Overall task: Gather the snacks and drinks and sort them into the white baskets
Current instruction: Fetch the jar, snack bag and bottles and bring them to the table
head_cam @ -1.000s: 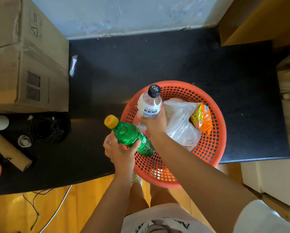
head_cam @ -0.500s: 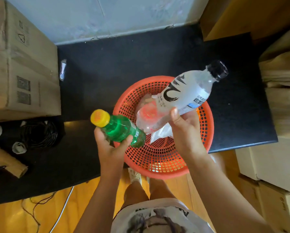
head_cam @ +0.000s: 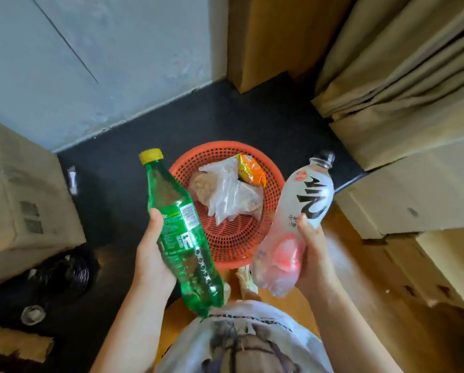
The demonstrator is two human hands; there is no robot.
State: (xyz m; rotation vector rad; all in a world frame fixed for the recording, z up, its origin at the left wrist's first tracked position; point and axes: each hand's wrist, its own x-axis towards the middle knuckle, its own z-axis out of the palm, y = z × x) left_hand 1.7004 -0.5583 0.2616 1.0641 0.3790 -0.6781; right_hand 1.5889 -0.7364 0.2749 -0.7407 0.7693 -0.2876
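Both bottles have come up and out of the orange basket point(head_cam: 225, 238) since a moment ago, and the view has swung toward the right end of the black bench point(head_cam: 134, 168). The green bottle point(head_cam: 181, 232), yellow cap up, sits in the left hand point(head_cam: 151, 254), whose fingers wrap its labelled middle; the white bottle point(head_cam: 301, 219), black cap tilted away, is held low on its body by the right hand point(head_cam: 313, 251), fingers closed around it. Both hang clear of the basket, over its near rim and the bench's front edge.

Left in the basket, which stands at the front edge near the right corner: one clear plastic bag point(head_cam: 231, 195) of snacks and one orange snack packet point(head_cam: 248, 169) touching it at the far side. Two drinks in hand, two snacks waiting. No white basket is in view.

The risk, by the look of it, is the white bottle: gripped near its base with the weight leaning outward, it could tip or slide out during the carry. A cardboard box point(head_cam: 18, 195) stands at the bench's left.
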